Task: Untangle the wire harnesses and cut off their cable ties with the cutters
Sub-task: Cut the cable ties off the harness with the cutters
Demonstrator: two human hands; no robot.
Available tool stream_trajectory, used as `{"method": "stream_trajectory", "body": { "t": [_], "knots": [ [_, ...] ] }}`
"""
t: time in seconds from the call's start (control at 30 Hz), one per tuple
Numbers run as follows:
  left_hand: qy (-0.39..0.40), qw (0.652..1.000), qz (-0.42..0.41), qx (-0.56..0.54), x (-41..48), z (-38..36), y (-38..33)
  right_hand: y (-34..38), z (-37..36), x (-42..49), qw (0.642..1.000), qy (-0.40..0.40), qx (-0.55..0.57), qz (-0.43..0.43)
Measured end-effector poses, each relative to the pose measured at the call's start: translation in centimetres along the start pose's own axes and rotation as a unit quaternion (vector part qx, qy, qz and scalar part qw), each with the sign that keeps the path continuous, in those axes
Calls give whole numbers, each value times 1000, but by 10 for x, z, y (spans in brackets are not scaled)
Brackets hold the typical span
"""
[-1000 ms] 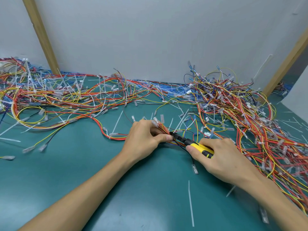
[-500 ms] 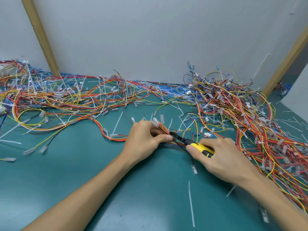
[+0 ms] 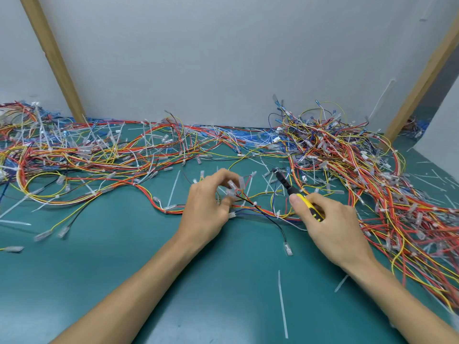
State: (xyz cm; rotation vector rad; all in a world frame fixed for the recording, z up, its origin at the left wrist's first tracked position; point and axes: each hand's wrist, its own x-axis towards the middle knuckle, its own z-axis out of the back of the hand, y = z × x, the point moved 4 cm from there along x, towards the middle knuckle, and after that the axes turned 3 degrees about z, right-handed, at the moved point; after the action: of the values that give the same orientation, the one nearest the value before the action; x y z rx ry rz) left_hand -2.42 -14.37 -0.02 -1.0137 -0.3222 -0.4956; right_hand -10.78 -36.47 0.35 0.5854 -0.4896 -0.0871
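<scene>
My left hand [image 3: 207, 207] sits at the centre of the green mat, fingers curled round the clear connector ends of a small wire harness [image 3: 250, 204] of red, yellow, blue and black wires. My right hand [image 3: 330, 224] grips the yellow-and-black handles of the cutters [image 3: 293, 192]. Their dark jaws point up and left, lifted away from the harness, a hand's width right of my left fingers. A white cable tie [image 3: 277, 214] still binds the harness just below the cutters.
A large tangle of harnesses [image 3: 360, 175] fills the right side, and another pile [image 3: 74, 157] spreads across the back left. Cut white cable ties [image 3: 282, 304] lie scattered on the green mat [image 3: 124, 269]. A grey wall with wooden battens stands behind.
The cutters have pulled back to the right and tilted up, away from my left hand. My left fingers have loosened and lifted, showing the connector ends they hold.
</scene>
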Motion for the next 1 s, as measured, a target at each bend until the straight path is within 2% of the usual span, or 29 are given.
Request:
{"method": "stream_trajectory", "body": {
  "t": [0.13, 0.3, 0.43, 0.57, 0.7, 0.83, 1.0],
  "knots": [
    [-33, 997, -40, 50, -1, 2, -1, -6, 1, 3, 998, -8, 57, -24],
    [24, 986, -9, 165, -2, -7, 10, -7, 1, 3, 996, -2, 89, -31],
    [37, 968, -28, 245, -2, -10, 8, -5, -2, 1, 998, 2, 64, -9],
    [23, 947, -70, 314, -1, -4, 1, -2, -6, -1, 1000, 29, -8, 8],
    [60, 955, -67, 284, 0, -5, 4, 2, -10, -4, 992, 62, -97, 47],
    [91, 968, -21, 234, 1, -9, 15, 0, -12, -4, 991, 70, -101, 50],
    [110, 977, -7, 181, 3, -9, 16, 2, -12, -4, 990, 72, -106, 60]
  ]
}}
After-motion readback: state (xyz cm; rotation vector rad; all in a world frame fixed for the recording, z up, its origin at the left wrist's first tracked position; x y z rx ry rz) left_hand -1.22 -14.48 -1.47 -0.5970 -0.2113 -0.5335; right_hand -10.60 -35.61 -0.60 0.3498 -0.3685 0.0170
